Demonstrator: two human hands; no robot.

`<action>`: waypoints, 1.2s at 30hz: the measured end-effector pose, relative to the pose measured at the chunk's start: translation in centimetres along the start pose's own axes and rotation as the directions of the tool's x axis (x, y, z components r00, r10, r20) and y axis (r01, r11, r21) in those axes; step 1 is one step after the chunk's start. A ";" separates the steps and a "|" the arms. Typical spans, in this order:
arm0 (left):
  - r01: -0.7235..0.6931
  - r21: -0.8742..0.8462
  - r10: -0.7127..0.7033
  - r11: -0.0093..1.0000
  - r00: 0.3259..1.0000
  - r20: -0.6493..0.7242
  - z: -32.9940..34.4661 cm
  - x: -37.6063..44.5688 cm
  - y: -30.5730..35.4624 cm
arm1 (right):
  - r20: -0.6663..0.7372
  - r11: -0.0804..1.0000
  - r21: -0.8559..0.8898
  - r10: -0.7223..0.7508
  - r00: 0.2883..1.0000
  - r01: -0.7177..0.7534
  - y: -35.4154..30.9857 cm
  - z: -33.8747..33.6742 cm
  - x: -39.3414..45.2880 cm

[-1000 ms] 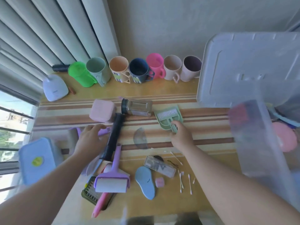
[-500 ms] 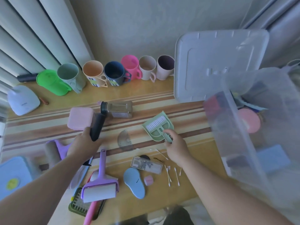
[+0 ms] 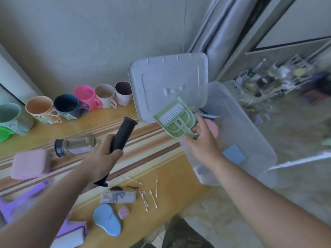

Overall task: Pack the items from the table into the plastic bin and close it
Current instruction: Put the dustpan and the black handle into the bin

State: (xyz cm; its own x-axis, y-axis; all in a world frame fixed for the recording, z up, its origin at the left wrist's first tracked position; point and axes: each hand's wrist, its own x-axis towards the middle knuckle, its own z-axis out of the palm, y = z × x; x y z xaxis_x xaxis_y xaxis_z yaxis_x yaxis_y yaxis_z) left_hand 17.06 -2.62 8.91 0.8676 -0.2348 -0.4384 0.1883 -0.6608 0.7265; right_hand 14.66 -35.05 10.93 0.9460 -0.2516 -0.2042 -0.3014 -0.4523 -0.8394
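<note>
My right hand [image 3: 202, 142] holds a green mini dustpan with a white brush [image 3: 174, 119] by its handle, lifted over the near-left rim of the clear plastic bin [image 3: 250, 140]. My left hand [image 3: 103, 154] grips a black cylindrical tube [image 3: 123, 133], raised above the table and tilted toward the bin. The bin stands to the right of the table and holds a pink round item [image 3: 213, 127] and a blue flat piece [image 3: 233, 154]. Its grey lid [image 3: 168, 85] leans upright against the wall behind it.
On the table lie a clear jar with a black cap [image 3: 75, 144], a pink box [image 3: 30, 163], purple lint rollers [image 3: 69, 231], a blue oval item [image 3: 107, 219], a clear case [image 3: 118, 196] and several cotton swabs [image 3: 148, 196]. A row of coloured mugs [image 3: 84, 101] lines the wall.
Both hands have lifted off the table: the right carried the green dustpan up and rightward to the bin, the left raised the black tube. The view swung right.
</note>
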 end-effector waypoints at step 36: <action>-0.067 0.226 0.082 0.972 0.995 -0.057 22.2 14.5 27.5 | 0.688 0.768 -0.535 0.155 0.709 0.351 20.8 -15.0 14.7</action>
State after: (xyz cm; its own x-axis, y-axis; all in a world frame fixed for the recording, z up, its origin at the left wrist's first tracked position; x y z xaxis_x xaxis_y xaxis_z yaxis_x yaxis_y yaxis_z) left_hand 24.54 -40.04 10.76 0.9049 -0.2474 -0.3463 0.0204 -0.7875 0.6159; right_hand 20.54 -61.03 -2.02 0.7063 0.3400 -0.6210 0.0372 -0.8938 -0.4470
